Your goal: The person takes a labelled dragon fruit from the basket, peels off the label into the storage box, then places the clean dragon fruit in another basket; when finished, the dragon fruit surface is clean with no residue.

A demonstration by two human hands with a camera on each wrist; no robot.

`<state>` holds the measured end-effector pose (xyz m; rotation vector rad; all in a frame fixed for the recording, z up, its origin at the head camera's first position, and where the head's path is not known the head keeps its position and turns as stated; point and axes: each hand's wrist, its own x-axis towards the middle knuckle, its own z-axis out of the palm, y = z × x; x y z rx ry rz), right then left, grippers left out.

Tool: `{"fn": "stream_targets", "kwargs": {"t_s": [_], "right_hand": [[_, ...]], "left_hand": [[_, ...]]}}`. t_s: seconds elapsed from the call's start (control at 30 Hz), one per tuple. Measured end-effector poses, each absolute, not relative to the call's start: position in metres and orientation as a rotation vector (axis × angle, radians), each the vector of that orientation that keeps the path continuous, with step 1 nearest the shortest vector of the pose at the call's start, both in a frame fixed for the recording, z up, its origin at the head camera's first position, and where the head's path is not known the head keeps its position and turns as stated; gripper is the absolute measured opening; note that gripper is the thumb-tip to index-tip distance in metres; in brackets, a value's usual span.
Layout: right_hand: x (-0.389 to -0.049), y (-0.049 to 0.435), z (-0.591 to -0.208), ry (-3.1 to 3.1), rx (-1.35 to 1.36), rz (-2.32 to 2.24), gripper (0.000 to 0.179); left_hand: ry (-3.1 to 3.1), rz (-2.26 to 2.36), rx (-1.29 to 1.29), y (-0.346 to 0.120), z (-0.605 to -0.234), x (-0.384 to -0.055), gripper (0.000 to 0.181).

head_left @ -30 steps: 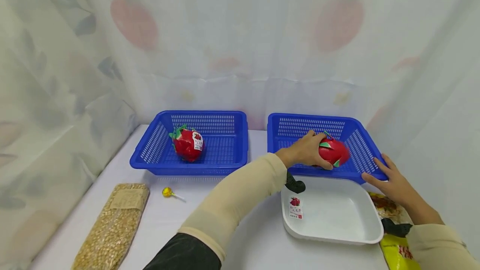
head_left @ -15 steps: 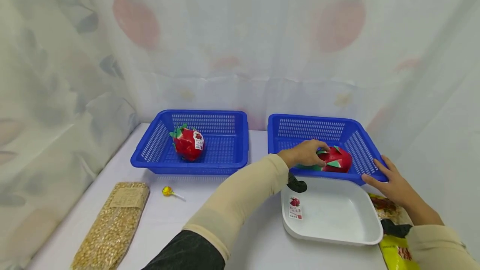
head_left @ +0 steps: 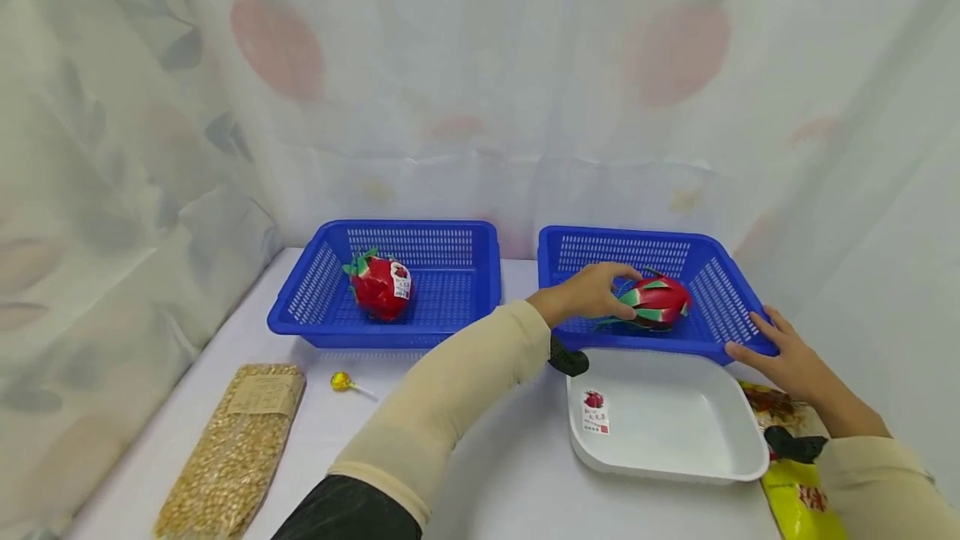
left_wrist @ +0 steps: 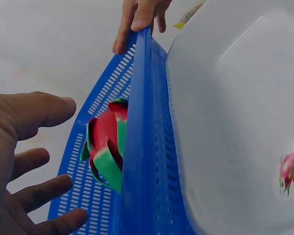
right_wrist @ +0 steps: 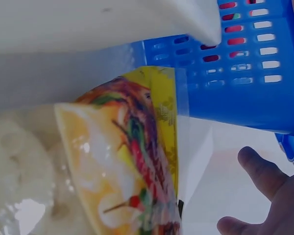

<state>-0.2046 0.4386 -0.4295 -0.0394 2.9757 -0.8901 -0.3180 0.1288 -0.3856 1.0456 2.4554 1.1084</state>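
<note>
A red dragon fruit [head_left: 660, 302] with green-tipped scales lies on its side in the right blue basket [head_left: 720, 294]. My left hand [head_left: 588, 293] is over the basket's left part, beside the fruit. In the left wrist view its fingers [left_wrist: 44, 191] are spread loosely, with a gap between them and the fruit. My right hand [head_left: 787, 361] rests against the basket's front right corner, thumb at the front and straight fingers along the side. A second dragon fruit [head_left: 378, 288], bearing a white label, sits in the left blue basket [head_left: 450, 298].
A white tray [head_left: 667, 423] with a dragon fruit sticker [head_left: 596, 412] stands before the right basket. Beside it, partly under my right arm, lies a yellow food packet [head_left: 801, 498]. A bag of yellow kernels [head_left: 232, 448] and a yellow lollipop [head_left: 342, 382] are at the left.
The right basket's dragon fruit, first gripped in my left hand, has been turned and set lying further left. My left hand has moved left and loosened. My right hand stays at the corner.
</note>
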Motion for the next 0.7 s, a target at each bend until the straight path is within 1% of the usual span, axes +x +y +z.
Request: {"fn": "stream_targets", "kwargs": {"t_s": [0.2,0.4,0.7], "right_hand": [[-0.207,0.436,-0.425,2.974,-0.035,-0.853,0.095],[-0.207,0.433,-0.422,2.969,-0.034,-0.850,0.095],[-0.204,0.436,-0.422,2.966,-0.020,-0.848,0.096]], "left_hand": [[2.481,1.098,1.073,0.109,-0.378,-0.317,0.063],[2.466,1.184,1.051,0.091,-0.372,-0.312,0.065],[2.477,1.258,1.076,0.066,-0.361,-0.306,0.073]]}}
